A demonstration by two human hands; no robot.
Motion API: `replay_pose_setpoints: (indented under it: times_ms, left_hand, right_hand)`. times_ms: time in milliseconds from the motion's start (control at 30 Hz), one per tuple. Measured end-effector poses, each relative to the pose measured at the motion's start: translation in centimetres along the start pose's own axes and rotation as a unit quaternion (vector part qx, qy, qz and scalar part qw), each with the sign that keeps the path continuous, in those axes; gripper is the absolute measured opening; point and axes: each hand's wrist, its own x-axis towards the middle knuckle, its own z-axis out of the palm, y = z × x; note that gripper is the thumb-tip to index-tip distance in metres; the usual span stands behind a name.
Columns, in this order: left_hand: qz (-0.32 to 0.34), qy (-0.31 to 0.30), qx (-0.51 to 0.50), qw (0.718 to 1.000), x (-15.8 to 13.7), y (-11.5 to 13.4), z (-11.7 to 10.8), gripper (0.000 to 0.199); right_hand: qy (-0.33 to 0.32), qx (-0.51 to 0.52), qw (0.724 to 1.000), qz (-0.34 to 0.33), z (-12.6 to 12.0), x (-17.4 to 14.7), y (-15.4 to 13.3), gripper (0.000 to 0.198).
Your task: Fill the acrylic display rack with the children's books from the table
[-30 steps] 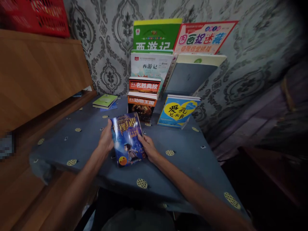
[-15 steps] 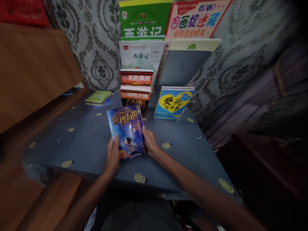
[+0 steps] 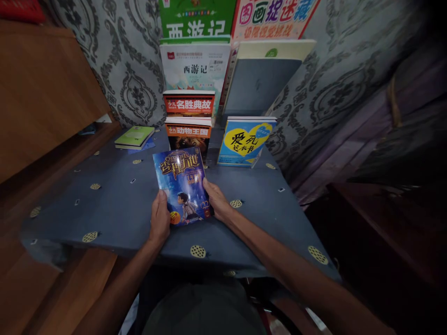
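Observation:
A blue-purple paperback book (image 3: 181, 186) with gold lettering and a cartoon figure on its cover is held between my two hands above the table. My left hand (image 3: 160, 216) grips its lower left edge, thumb on the cover. On the right edge my right hand (image 3: 217, 200) is closed around it, thumb along the side; the fingers behind the book are hidden. Just beyond it, an orange-topped book (image 3: 188, 135) stands upright, its lower part covered by the held book. A blue book with a yellow heart (image 3: 246, 143) stands to the right of that.
Behind are a red-topped book (image 3: 190, 104), a pale book (image 3: 195, 70), a green book (image 3: 197, 21), a grey-blue book (image 3: 263, 88) and a pink book (image 3: 272, 21). A light green book (image 3: 134, 137) lies at the back left of the patterned tablecloth (image 3: 115, 200). Left stands a wooden cabinet (image 3: 45, 93).
The held book has turned slightly more upright, with both hands still on it. My view has shifted a little, so the standing books appear higher and further left.

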Motion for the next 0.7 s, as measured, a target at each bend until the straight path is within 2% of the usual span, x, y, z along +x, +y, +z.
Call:
replay_pose_setpoints:
  times_ms: [167, 267, 367, 467, 533, 600, 633, 700]
  left_hand:
    - [0.038, -0.067, 0.025, 0.997, 0.9, 1.1, -0.9, 0.051]
    - [0.038, -0.076, 0.087, 0.993, 0.8, 1.6, -1.6, 0.049]
    - [0.029, -0.079, 0.145, 0.986, 0.2, 1.5, -2.4, 0.046]
    - [0.025, -0.131, 0.193, 0.972, 0.0, 1.2, -3.3, 0.048]
    - [0.082, -0.132, 0.267, 0.951, 0.3, 1.0, -3.9, 0.046]
    - [0.167, -0.104, 0.361, 0.912, 0.8, 0.8, -4.3, 0.045]
    - [0.203, -0.096, 0.4, 0.889, 1.1, 0.7, -4.5, 0.045]
    - [0.251, -0.113, 0.453, 0.848, 1.5, 0.1, -4.5, 0.045]
  right_hand:
    - [-0.038, 0.005, 0.999, -0.026, -0.1, -0.5, -0.5, 0.048]
    - [-0.057, 0.001, 0.998, -0.038, 0.0, -0.8, -0.8, 0.048]
    - [-0.044, -0.015, 0.998, -0.039, -0.2, -0.6, -0.6, 0.047]
    - [-0.038, -0.069, 0.996, -0.044, -1.2, 0.0, -0.1, 0.047]
    - [-0.043, -0.143, 0.987, -0.051, -2.1, 0.4, 0.2, 0.043]
    - [-0.02, -0.266, 0.962, -0.065, -3.0, 0.5, 0.1, 0.039]
    - [0.005, -0.342, 0.937, -0.078, -3.3, 0.4, -0.1, 0.038]
    - [0.067, -0.487, 0.862, -0.125, -3.3, 0.1, -0.7, 0.038]
